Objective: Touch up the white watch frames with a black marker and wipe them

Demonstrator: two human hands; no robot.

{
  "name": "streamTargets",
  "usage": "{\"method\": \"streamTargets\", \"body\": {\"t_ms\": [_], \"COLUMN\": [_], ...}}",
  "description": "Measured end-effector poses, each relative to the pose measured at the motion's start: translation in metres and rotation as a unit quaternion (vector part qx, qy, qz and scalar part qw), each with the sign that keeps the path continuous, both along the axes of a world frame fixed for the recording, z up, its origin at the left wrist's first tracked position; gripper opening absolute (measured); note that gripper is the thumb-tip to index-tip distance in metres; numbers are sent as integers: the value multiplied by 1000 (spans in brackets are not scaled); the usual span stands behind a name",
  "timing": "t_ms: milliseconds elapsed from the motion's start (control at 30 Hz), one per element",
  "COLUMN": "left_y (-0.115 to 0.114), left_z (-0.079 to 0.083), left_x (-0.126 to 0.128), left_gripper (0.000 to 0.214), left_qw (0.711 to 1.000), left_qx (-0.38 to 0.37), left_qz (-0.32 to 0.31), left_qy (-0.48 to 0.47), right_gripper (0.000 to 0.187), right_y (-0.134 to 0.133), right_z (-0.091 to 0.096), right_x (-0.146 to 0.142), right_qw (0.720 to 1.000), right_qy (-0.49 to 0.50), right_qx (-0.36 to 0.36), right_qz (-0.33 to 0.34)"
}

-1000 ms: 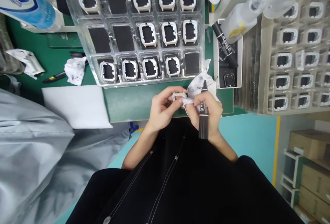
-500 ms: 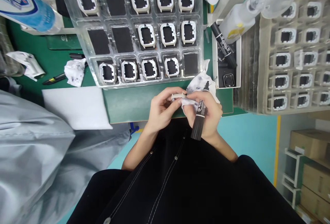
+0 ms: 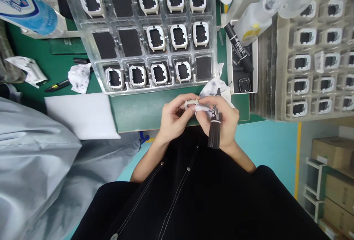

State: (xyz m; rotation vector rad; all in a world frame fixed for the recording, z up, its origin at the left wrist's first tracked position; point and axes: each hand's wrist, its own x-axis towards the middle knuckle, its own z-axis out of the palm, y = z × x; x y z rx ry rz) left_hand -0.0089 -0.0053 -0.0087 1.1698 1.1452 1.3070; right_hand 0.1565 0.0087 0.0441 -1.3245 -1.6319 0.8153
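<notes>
Between the thumb and fingers of my left hand (image 3: pixel 173 118) is a small light-coloured watch case (image 3: pixel 191 103), seen edge-on. My right hand (image 3: pixel 227 120) grips a black marker pen (image 3: pixel 215 127), its dark tip pointing away from me and its thick end towards my lap. A white cloth (image 3: pixel 204 108) is also pinched in the right fingers, close against the case. Behind that hand a stained wipe (image 3: pixel 215 86) lies on the green table (image 3: pixel 138 111). A clear tray (image 3: pixel 155 89) of similar watch cases sits just beyond both hands.
To the right are a white box (image 3: pixel 256 66) with another marker (image 3: pixel 239 48), a pump bottle (image 3: pixel 254 24) and stacked trays (image 3: pixel 282 66). At left lie a white sheet (image 3: pixel 83 116), crumpled wipes (image 3: pixel 79 77) and a blue-labelled bottle (image 3: pixel 41 15). Grey fabric (image 3: pixel 41 166) hangs nearby.
The marker has turned more upright in my right hand, its thick end shifting slightly right. The watch case is tilted a little, and both hands stay close together.
</notes>
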Motion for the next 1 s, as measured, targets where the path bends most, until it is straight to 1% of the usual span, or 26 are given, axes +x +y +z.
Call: {"method": "streamTargets", "body": {"t_ms": [133, 300, 500, 667, 800, 1000], "left_y": [-4, -3, -1, -1, -1, 0], "left_z": [1, 6, 7, 7, 8, 9], "left_x": [4, 6, 5, 5, 5, 5], "left_gripper": [26, 19, 17, 20, 22, 19], "left_qw": [999, 998, 995, 994, 992, 993], "left_qx": [-15, -14, 20, 26, 29, 39], "left_qz": [12, 8, 8, 3, 5, 3], "left_qy": [30, 68, 93, 109, 123, 115], "right_gripper": [20, 18, 21, 20, 19, 15], "right_y": [1, 4, 6, 7, 7, 8], "right_z": [1, 3, 3, 2, 4, 6], "right_x": [6, 13, 14, 16, 16, 14], "right_qw": [999, 996, 995, 995, 993, 990], "right_qy": [-19, -33, -14, -12, -2, 19], "right_qx": [-43, -81, -94, -96, -113, -136], "right_qz": [6, 8, 18, 17, 20, 10]}}
